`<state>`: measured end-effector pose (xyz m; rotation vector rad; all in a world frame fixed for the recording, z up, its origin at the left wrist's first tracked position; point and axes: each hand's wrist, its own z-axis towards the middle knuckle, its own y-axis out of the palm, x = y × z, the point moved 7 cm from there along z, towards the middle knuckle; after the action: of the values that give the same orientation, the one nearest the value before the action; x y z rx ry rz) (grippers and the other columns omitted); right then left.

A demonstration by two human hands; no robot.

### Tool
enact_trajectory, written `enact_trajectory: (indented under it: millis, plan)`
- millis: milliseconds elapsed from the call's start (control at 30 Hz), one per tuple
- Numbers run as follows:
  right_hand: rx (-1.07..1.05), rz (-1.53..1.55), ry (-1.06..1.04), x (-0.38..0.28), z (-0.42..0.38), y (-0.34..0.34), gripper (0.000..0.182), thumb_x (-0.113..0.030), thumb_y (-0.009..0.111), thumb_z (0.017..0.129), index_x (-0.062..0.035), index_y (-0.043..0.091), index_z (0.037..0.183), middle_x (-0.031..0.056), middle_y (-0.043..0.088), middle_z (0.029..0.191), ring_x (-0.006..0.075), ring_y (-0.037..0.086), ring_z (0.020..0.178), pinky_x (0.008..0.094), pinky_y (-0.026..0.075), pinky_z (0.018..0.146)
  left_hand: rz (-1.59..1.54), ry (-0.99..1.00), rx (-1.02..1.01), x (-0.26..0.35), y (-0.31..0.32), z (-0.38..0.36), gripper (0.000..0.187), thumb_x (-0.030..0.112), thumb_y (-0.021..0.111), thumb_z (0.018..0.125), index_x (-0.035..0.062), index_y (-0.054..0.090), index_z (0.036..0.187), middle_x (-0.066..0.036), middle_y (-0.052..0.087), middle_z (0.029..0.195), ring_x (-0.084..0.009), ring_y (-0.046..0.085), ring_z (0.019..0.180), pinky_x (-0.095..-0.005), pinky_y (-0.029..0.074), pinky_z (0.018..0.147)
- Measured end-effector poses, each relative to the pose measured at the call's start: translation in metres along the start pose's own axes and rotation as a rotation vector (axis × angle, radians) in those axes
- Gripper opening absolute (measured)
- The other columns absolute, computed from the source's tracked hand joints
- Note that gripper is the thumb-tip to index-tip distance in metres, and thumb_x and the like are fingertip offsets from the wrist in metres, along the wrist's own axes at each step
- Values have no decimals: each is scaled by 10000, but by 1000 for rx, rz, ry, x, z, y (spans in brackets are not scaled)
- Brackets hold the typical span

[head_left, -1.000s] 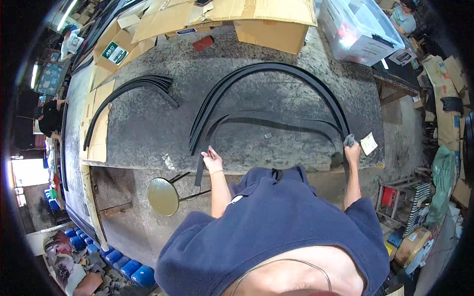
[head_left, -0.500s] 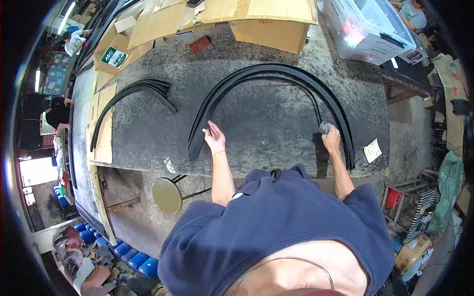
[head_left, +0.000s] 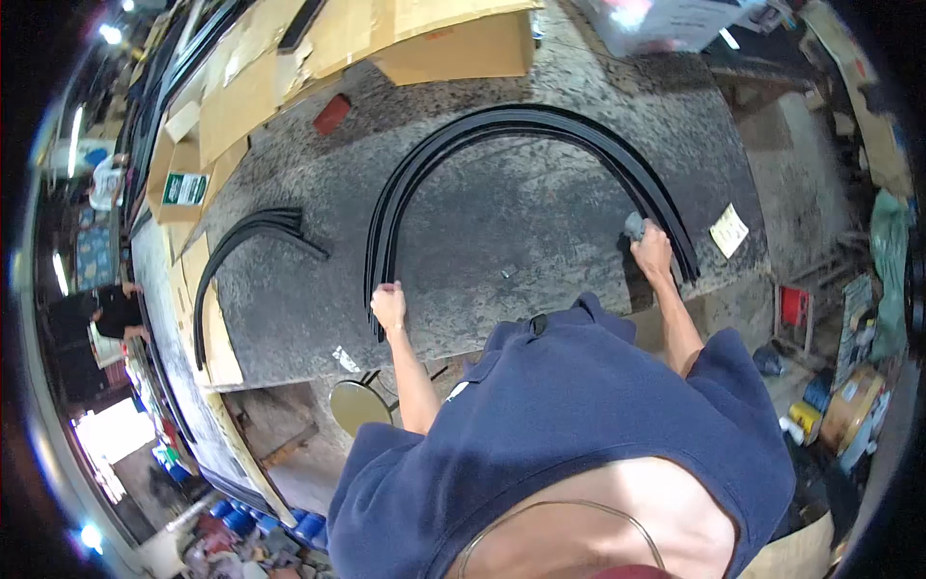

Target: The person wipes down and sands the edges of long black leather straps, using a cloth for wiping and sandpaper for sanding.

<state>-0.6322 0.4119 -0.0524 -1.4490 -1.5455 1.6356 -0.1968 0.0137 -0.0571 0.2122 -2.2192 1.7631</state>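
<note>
A thick bundle of long black strips (head_left: 511,118) lies bent in an arch on the dark, worn table (head_left: 289,328). At the lower left end of the arch, my left hand (head_left: 389,307) has its fingers closed on the strips. My right hand (head_left: 653,253) is closed round a small grey thing (head_left: 635,226), which touches or nearly touches the inner side of the arch at the right. What the grey thing is cannot be made out. A smaller curved bundle of black strips (head_left: 241,234) lies apart at the left.
Cardboard (head_left: 453,48) and a clear plastic box (head_left: 656,24) stand along the far edge. A red block (head_left: 332,114) and a paper note (head_left: 729,231) lie on the table. A round stool (head_left: 359,407) is below its near edge. Another person (head_left: 118,309) is at the far left.
My left hand has gone from open fingers beside the strips to closed on their left end. The loose inner strip now lies against the arch. The whole view has shifted and turned.
</note>
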Motion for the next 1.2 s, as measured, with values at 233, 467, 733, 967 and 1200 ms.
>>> enact_trajectory:
  millis: [233,467,733,967,1200]
  plan:
    - [154,192,76,16,-10,9,720,-70,617,748,-36,272,1379,198,298,1402,407,447,1175,438,412,947,-71,114,-298,-9,38,21,506,353,660,769,9,589,1134,-245,587,1100,-350,554,1073,-390,420,929]
    - [275,228,143,37,-69,-9,567,-93,629,717,-68,452,1256,155,449,1250,383,496,1102,435,430,906,12,300,-205,28,50,-13,603,328,650,780,-11,484,1250,-271,380,1346,-359,355,1273,-393,294,1055]
    - [570,279,520,190,-153,-18,387,-80,616,743,-64,575,1128,185,581,1047,375,561,987,434,451,824,150,114,94,-13,25,-33,636,312,655,770,-31,441,1261,-304,381,1312,-423,356,1234,-457,304,1030]
    - [511,276,535,187,-133,-4,283,-78,615,730,-46,603,1010,196,633,913,395,590,892,458,459,754,36,419,78,49,30,-61,495,196,627,795,-62,478,1190,-283,427,1260,-406,415,1173,-430,330,1005]
    - [627,186,402,167,-136,-25,231,-76,651,717,-56,612,944,165,623,904,368,578,880,449,454,753,-16,557,-71,94,86,-132,428,172,624,793,-47,504,1140,-251,427,1250,-385,411,1167,-424,339,990]
